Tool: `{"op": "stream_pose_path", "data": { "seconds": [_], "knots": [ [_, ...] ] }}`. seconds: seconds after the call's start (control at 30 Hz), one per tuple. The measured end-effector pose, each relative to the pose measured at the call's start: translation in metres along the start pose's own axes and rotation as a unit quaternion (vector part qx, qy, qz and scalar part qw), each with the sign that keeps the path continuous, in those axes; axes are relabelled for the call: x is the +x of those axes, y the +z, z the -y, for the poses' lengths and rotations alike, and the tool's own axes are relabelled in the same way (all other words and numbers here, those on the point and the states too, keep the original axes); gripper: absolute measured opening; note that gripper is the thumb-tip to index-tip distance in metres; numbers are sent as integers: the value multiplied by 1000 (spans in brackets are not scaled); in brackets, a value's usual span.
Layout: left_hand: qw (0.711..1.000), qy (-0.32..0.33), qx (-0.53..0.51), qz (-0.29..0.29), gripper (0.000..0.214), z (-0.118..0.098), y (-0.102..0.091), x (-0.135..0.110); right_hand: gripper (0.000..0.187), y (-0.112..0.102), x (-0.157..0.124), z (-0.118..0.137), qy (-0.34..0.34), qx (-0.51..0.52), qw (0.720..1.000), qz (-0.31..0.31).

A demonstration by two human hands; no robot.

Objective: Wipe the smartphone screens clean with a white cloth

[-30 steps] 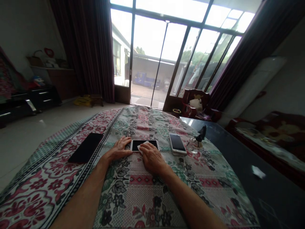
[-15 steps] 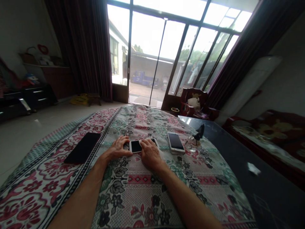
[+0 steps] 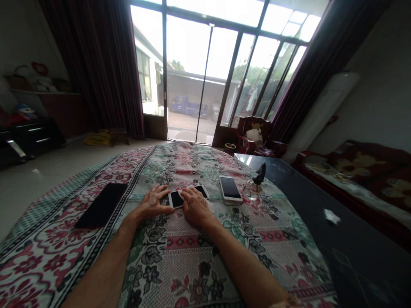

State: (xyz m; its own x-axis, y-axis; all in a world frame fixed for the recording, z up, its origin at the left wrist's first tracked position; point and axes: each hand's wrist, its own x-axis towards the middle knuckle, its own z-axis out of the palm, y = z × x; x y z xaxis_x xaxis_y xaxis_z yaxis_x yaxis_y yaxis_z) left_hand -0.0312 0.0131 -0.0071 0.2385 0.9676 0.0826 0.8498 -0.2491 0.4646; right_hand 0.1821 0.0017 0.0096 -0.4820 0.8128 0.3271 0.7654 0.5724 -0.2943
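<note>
A white phone with a dark screen lies on the floral cloth in front of me. My left hand brackets its left end, thumb below and fingers above, holding it in place. My right hand lies palm down over the middle of the screen with its fingers together. The white wipe that showed under those fingers a second ago is hidden now. The phone's far right corner sticks out past my right fingers.
A second white phone lies to the right, with a small dark bird figurine beyond it. A black phone lies to the left. On the right, a dark glass tabletop carries a white scrap. A red sofa stands behind it.
My right hand has slid left along the screen, covering the wipe. The phone has turned slightly, its right end further away. My head has turned a little to the right.
</note>
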Motion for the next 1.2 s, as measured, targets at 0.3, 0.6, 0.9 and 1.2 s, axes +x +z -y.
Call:
{"op": "stream_pose_path", "data": {
  "seconds": [0.3, 0.6, 0.9, 1.2],
  "knots": [
    [1000, 3, 4, -11, 75, -3, -2, -3, 38, -6, -1, -31, 121, -40, 991, -38],
    [999, -18, 31, -4, 71, 6, -13, -4, 29, -4, -16, -4, 72, -60, 994, -52],
    [999, 38, 9, -21, 65, -29, -14, -6, 30, -3, -11, 0, 51, -42, 997, -39],
    [997, 0, -80, -14, 63, -18, -28, -10, 29, -10, -8, -29, 113, -20, 992, -60]
  ]
}}
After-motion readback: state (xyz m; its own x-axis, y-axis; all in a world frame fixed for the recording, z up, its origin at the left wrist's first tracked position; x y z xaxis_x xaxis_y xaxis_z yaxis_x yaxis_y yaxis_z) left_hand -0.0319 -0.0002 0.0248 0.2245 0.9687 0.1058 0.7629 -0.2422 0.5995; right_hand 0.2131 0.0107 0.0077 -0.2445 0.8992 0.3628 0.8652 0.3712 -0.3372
